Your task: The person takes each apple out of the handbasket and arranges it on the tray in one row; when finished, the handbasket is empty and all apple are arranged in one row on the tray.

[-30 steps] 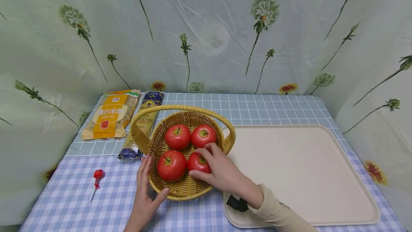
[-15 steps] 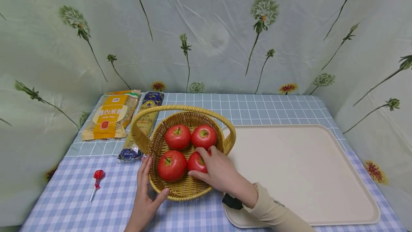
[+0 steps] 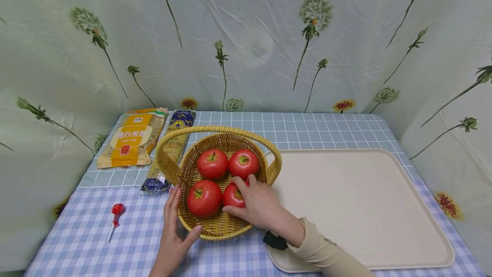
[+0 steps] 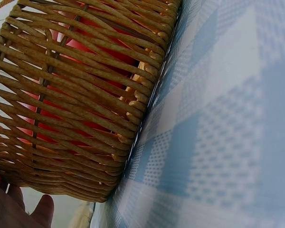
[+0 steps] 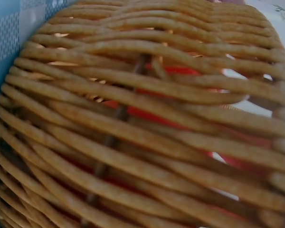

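Observation:
A woven basket (image 3: 219, 237) with a tall arched handle stands at the middle of the table. My right hand (image 3: 263, 206) reaches in over its right side and grips the front right red apple (image 3: 232, 196), thumb on the left of it and fingers over its top. Beside that apple lies the front left apple (image 3: 204, 198); two more, a back left apple (image 3: 212, 163) and a back right apple (image 3: 244, 163), sit behind. Against the basket's front left side rests my left hand (image 3: 172, 236), fingers extended and thumb spread. Basket weave (image 5: 133, 104) fills the right wrist view, hiding that hand.
A beige tray (image 3: 357, 208) lies on the right, under my right forearm. Behind the basket's left are a yellow food bag (image 3: 130, 138) and a spaghetti packet (image 3: 156, 178). A red lollipop (image 3: 117, 210) lies on the checked cloth (image 3: 88, 221) at left.
My right hand has shifted slightly left, and the apple in its grasp has moved a little left with it. The front left apple has shifted slightly left. My left hand has stayed almost still.

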The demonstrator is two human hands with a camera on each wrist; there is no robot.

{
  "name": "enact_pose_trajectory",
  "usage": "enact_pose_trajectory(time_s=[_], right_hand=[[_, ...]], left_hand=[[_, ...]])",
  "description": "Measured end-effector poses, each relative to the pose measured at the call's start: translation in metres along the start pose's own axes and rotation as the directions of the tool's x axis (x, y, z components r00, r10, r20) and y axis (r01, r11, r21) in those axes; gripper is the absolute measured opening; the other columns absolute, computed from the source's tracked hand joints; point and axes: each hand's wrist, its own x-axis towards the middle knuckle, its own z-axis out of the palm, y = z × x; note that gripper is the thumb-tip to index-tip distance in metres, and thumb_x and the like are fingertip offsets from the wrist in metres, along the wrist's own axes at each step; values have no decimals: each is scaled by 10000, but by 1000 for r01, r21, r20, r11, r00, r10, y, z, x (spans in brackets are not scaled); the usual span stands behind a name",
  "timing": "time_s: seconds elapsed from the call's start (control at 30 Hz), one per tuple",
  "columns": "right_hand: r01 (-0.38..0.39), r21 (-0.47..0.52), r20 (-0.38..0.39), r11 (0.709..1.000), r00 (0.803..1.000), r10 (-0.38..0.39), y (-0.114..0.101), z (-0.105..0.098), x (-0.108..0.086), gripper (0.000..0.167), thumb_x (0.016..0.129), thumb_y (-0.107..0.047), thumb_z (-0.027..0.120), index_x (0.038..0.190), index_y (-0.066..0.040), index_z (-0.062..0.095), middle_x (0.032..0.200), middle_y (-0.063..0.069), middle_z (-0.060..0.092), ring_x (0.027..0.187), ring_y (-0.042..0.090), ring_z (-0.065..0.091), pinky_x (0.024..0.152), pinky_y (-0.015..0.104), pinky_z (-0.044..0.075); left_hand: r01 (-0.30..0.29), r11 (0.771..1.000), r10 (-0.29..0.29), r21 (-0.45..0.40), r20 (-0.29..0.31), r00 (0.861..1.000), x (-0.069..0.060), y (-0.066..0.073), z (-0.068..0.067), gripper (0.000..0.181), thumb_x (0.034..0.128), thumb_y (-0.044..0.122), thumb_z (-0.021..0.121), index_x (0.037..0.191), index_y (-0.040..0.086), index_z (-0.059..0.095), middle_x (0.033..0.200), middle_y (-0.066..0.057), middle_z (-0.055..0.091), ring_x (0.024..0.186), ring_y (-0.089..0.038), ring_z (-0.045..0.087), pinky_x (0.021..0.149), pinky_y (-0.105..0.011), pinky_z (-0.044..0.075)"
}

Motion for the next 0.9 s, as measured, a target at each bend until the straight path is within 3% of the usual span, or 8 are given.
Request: enact_pose_trajectory(time_s=[0.3,0.5,0.8,0.9], right_hand=[[20,5,-26,1000,999,-19,2,2,-1,583,797,-605,634,1187,-182,537,846,58,473,600,191,527,541,317,434],[19,26,-36,999,999,-18,2,1,-2,578,797,-614,624,1191,-198,549,849,46,461,612,173,515,548,307,428],[-10,80,-31,997,999,13,2,-1,-3,586,798,-652,588,1218,-246,546,891,29,460,646,152,515,564,286,416],[-16,112,-41,994,999,20,2,-2,-3,588,798,-652,587,1227,-252,541,913,27,460,660,150,524,569,286,420]], left_hand=[[14,1000,-14,-7,-1,1000,0,0,0,974,761,9,731,1531,176,157,1558,-1,93,1425,-225,-52,1087,-312,67],[-44,999,44,3,-27,999,0,-1,1,971,728,-26,731,1520,108,187,1549,-67,122,1424,-246,-21,1072,-236,78],[-95,995,95,-1,-52,994,3,31,1,910,708,-96,677,1483,-28,204,1508,-223,150,1423,-237,2,1045,-168,90],[-88,996,88,4,-48,995,3,31,1,916,715,-91,680,1490,-11,199,1518,-198,145,1422,-245,1,1050,-171,87]])
